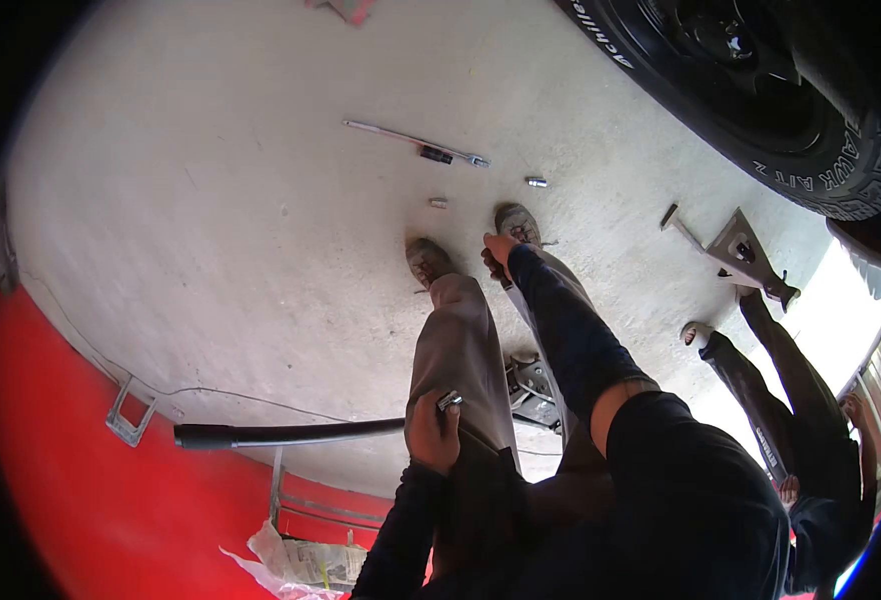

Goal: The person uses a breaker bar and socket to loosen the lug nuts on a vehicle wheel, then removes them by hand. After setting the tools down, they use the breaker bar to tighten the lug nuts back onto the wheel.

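Note:
My left hand (431, 436) is closed around a shiny metal socket (450, 400) in front of my left thigh. Beside it, a black padded jack handle (281, 434) stretches off to the left. My right hand (501, 254) reaches down by my right shoe, its fingers closed; what they hold, if anything, I cannot make out. On the floor beyond my feet lie a long breaker bar (411, 136), a black socket (436, 155), a chrome socket (537, 182) and a small pale socket (439, 203).
A floor jack (535, 392) sits partly hidden behind my legs. At upper right stands a large tyre (801, 175), with a grey metal stand (741, 248) below it. Another person (811, 430) is at the right. A red wall (81, 430) and a cable run along the left.

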{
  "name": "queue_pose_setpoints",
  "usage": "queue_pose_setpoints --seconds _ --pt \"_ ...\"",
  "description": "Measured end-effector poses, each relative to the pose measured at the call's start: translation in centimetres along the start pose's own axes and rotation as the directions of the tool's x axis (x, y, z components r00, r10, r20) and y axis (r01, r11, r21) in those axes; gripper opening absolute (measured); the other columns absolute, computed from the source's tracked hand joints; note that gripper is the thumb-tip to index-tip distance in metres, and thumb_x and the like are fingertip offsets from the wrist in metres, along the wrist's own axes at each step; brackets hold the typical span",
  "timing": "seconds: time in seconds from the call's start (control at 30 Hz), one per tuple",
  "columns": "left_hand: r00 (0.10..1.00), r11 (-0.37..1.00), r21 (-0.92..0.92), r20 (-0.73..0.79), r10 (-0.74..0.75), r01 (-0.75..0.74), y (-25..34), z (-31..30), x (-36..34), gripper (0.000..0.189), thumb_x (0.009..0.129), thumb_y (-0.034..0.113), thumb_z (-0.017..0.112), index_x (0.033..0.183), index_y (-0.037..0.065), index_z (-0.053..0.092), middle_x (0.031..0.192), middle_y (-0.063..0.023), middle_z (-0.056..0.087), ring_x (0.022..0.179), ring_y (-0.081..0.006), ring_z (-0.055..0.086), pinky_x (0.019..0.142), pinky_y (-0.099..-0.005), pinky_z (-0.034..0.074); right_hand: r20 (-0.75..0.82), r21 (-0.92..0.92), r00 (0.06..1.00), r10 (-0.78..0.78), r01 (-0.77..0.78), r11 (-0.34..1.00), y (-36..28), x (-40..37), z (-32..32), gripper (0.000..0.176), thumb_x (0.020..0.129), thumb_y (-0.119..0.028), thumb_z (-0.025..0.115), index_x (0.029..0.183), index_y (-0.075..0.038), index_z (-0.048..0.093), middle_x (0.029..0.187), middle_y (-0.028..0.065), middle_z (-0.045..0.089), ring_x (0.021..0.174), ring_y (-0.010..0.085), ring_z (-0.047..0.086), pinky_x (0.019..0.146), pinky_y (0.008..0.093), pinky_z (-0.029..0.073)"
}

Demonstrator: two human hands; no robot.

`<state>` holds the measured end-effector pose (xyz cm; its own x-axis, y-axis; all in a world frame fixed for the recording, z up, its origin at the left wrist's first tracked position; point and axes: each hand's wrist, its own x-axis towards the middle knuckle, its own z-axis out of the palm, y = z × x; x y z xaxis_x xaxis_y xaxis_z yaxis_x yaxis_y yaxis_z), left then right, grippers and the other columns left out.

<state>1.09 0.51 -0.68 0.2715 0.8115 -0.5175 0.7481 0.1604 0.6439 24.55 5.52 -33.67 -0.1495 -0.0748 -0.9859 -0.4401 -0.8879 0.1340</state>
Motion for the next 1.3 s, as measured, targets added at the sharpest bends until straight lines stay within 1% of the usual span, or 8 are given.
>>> queue_pose_setpoints --seconds 0.1,0.23,0.57,0.83,1.07,1.1,1.17,1.3 --pt "0.888 0.711 -0.548 0.146 -0.437 0.44 1.8 -0.9 1.4 0.016 0.098 0.013 0.055 0.11 0.004 0.061 0.086 -0.0035 0.061 0.065 -0.0133 0.056 0.059 -0.0292 0.048 0.192 -0.159 0.969 -0.155 0.187 0.969 0.1 -12.7 1.0 0.023 0.094 -0.024 0.06 0.092 -0.001 0.061 0.069 0.0091 0.061 0.052 0.021 0.059 0.043 0.0397 0.051" --pt "0.9 0.486 -0.775 0.241 -0.364 0.404 7.3 -5.5 6.3 0.019 0.102 0.021 0.051 0.11 0.008 0.061 0.078 0.0015 0.055 0.055 -0.0061 0.045 0.051 -0.0252 0.046 0.281 -0.293 0.837 -0.47 0.541 0.788 -0.7 -33.7 1.6 0.029 0.094 -0.028 0.061 0.085 -0.001 0.066 0.066 0.0034 0.061 0.046 0.0093 0.05 0.039 0.0295 0.039" --pt "0.858 0.774 -0.619 0.463 0.223 0.132 37.7 -16.6 13.9 0.026 0.103 0.032 0.047 0.098 0.008 0.058 0.073 0.0014 0.05 0.053 -0.0064 0.038 0.047 -0.0242 0.037 -0.017 -0.186 0.24 -0.971 0.953 0.239 -0.3 -63.4 -3.1 0.028 0.097 -0.012 0.059 0.117 0.006 0.064 0.101 0.012 0.07 0.094 0.0146 0.061 0.086 0.03 0.049" --pt "0.761 0.879 -0.474 0.586 0.277 0.045 49.9 -15.7 14.9 0.026 0.103 0.032 0.045 0.1 0.009 0.056 0.072 0.0035 0.041 0.054 -0.0043 0.033 0.046 -0.0208 0.031 -0.35 -0.001 0.071 -0.934 0.997 0.076 -0.1 -67.8 -7.0 0.026 0.093 -0.011 0.063 0.115 0.004 0.065 0.09 0.0157 0.068 0.077 0.02 0.064 0.072 0.032 0.05" --pt "0.577 0.957 -0.203 0.765 0.287 -0.208 56.4 -13.6 16.6 0.028 0.105 0.032 0.041 0.099 0.008 0.053 0.068 0.0043 0.037 0.053 -0.0033 0.031 0.046 -0.0201 0.028 -0.457 -0.386 -0.23 -0.859 0.921 -0.042 -1.3 -69.1 -9.1 0.024 0.092 -0.011 0.062 0.113 0.002 0.066 0.078 0.0126 0.064 0.069 0.0254 0.062 0.064 0.0355 0.049" --pt "0.536 0.935 -0.207 0.774 0.336 -0.287 57.2 -13.4 17.4 0.027 0.106 0.031 0.041 0.099 0.007 0.053 0.067 0.0045 0.036 0.053 -0.0032 0.031 0.046 -0.0199 0.028 -0.501 -0.38 -0.222 -0.837 0.925 -0.018 -1.5 -69.5 -8.9 0.024 0.092 -0.011 0.062 0.113 0.002 0.066 0.078 0.0126 0.064 0.069 0.0254 0.062 0.064 0.0355 0.049" --pt "0.382 0.846 -0.25 0.806 0.451 -0.471 57.7 -12.5 20.3 0.026 0.106 0.029 0.041 0.099 0.006 0.053 0.065 0.005 0.036 0.052 -0.0031 0.031 0.045 -0.0204 0.028 -0.404 0.466 0.394 -0.826 0.865 0.184 -2.3 -70.9 -8.0 0.026 0.095 -0.014 0.062 0.114 0.003 0.065 0.071 0.0037 0.058 0.064 0.0141 0.055 0.058 0.0307 0.045" --pt "0.113 0.716 -0.203 0.923 0.368 -0.668 58.0 -11.5 24.3 0.027 0.106 0.028 0.042 0.099 0.004 0.053 0.063 0.0051 0.039 0.052 -0.0022 0.036 0.045 -0.0211 0.03 -0.44 0.748 0.531 -0.724 0.663 0.032 -4.3 -68.5 -3.2 0.028 0.099 -0.018 0.057 0.117 0.002 0.063 0.069 -0.0027 0.049 0.052 0.0027 0.04 0.045 0.0202 0.032"
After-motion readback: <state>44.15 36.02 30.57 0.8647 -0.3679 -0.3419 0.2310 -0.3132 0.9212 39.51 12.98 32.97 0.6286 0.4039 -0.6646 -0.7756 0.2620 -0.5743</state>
